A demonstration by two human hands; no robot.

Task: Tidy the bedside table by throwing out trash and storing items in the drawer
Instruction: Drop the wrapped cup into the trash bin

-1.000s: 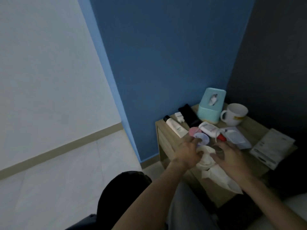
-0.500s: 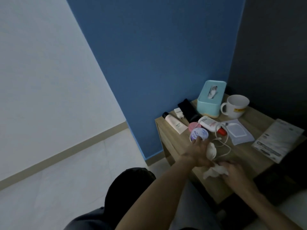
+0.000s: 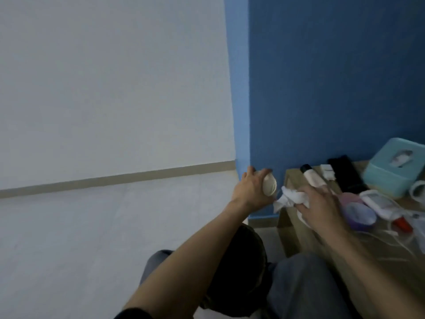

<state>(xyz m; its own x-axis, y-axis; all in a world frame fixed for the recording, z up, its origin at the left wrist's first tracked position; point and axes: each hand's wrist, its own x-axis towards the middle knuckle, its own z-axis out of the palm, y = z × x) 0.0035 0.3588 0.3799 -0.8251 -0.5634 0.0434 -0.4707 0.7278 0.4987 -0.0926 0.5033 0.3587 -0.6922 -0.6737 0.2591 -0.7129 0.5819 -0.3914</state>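
My left hand (image 3: 251, 187) is shut on a crumpled white wad of paper (image 3: 269, 185), held in the air left of the wooden bedside table (image 3: 288, 178). My right hand (image 3: 322, 206) is shut on a crumpled white tissue (image 3: 288, 198) at the table's left front corner. On the table lie a white tube with a black cap (image 3: 311, 176), a white charger plug (image 3: 327, 172), a black flat case (image 3: 347, 176), a pink disc (image 3: 349, 199), a round purple-lidded tin (image 3: 360, 214), a white pouch (image 3: 377, 202), a red-tipped item (image 3: 402, 223) and white cable (image 3: 391, 240).
A teal tissue box (image 3: 395, 169) and a white mug (image 3: 417, 191) stand at the table's back right. A blue wall (image 3: 322, 77) rises behind, a white wall with a beige skirting (image 3: 115, 179) to the left. My knees (image 3: 299, 279) are below, over pale floor tiles.
The view swung left. My left hand lifted a white wad off the table and carried it left past the table edge. My right hand gathered the tissue and moved it up to the left corner.
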